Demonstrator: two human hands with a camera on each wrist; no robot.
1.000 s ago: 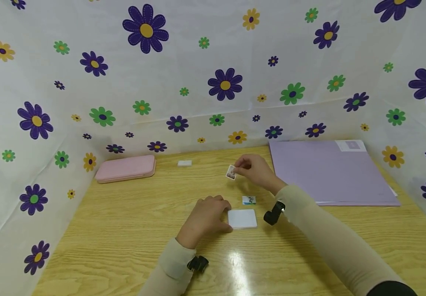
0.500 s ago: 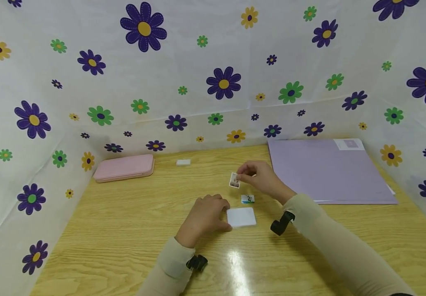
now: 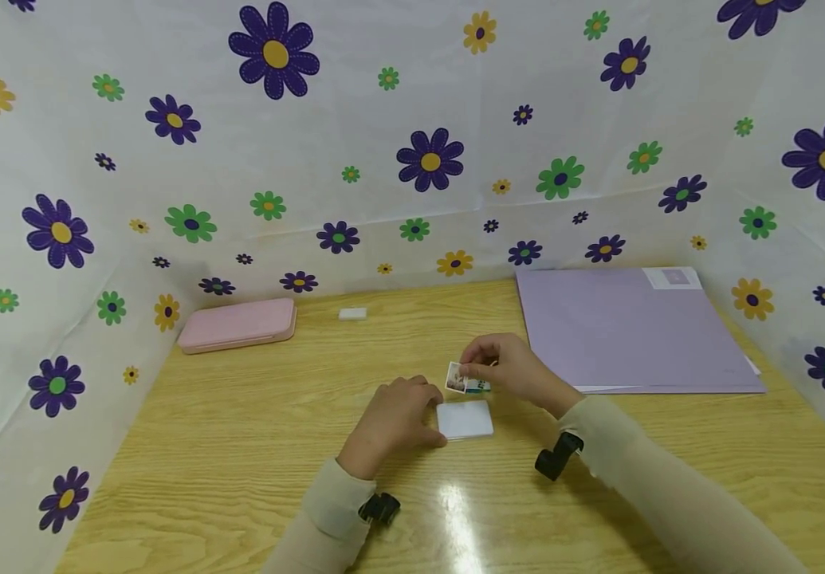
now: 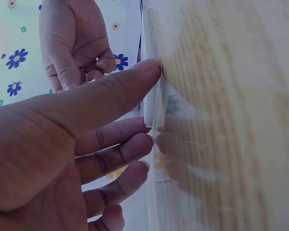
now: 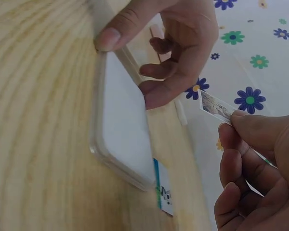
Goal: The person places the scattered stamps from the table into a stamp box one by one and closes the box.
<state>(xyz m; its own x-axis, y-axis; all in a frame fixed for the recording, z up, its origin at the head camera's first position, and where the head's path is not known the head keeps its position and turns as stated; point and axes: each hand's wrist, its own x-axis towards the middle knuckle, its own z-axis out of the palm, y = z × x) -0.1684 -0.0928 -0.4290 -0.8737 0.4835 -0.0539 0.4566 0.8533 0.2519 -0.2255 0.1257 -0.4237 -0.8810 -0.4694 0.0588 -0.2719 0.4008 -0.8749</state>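
Observation:
My right hand (image 3: 516,368) pinches a small white-bordered picture card (image 3: 456,378) between thumb and index finger. In the right wrist view, the card (image 5: 216,108) is tilted and stands clear of the table. My left hand (image 3: 396,418) holds the left end of a flat white case (image 3: 465,420), thumb at its near corner and fingers at the far one. The case (image 5: 123,120) has rounded corners and a clear rim, and lies on the table. Just beyond it lies a second small card (image 5: 164,188) with a blue-green edge and a black-and-white print, partly hidden in the head view.
A pink case (image 3: 237,325) lies at the back left of the wooden table (image 3: 240,446). Near it is a small white block (image 3: 352,314). A large purple folder (image 3: 627,335) covers the back right. Flower-printed cloth (image 3: 355,104) encloses the back and sides.
My right hand has moved toward me with the picture card, down to beside the second card. My left hand stays at the white case.

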